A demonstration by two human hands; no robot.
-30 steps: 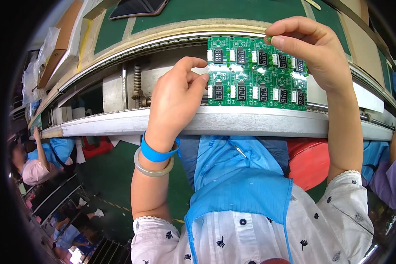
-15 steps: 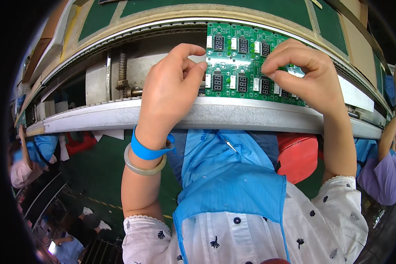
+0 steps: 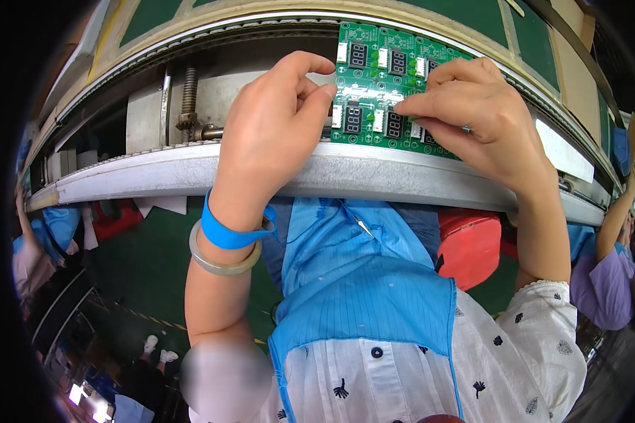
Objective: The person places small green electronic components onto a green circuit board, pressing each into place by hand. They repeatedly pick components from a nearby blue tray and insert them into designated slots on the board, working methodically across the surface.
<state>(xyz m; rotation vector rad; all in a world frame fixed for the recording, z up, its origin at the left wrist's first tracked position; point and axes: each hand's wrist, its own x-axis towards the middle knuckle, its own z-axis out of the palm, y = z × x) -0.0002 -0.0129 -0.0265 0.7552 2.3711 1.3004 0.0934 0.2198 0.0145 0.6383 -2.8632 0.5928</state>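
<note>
A green circuit board panel [image 3: 374, 90] lies across the rails of a metal conveyor, its repeated sections carrying black digit displays [image 3: 358, 55], white connectors [image 3: 342, 53] and small green parts. At the panel's left edge is my left hand [image 3: 271, 120], thumb and forefinger apart with their tips against or just beside the edge; its other fingers curl under, partly hidden. My right hand [image 3: 476, 116] hovers over the lower middle of the panel, thumb and forefinger drawn together near a lower display [image 3: 395, 123]. Whatever those fingertips hold is too small to make out. This hand covers the panel's right part.
A silver front rail [image 3: 282, 171] runs between me and the panel. Left of the panel, a threaded spring-like rod [image 3: 189, 99] and a shaft [image 3: 212, 132] show inside the conveyor. A red stool [image 3: 469, 247] stands below the rail. Other people work at both sides.
My right hand has moved left over the panel, toward the second column of displays. My left hand stays at the left edge. The whole view has shifted slightly.
</note>
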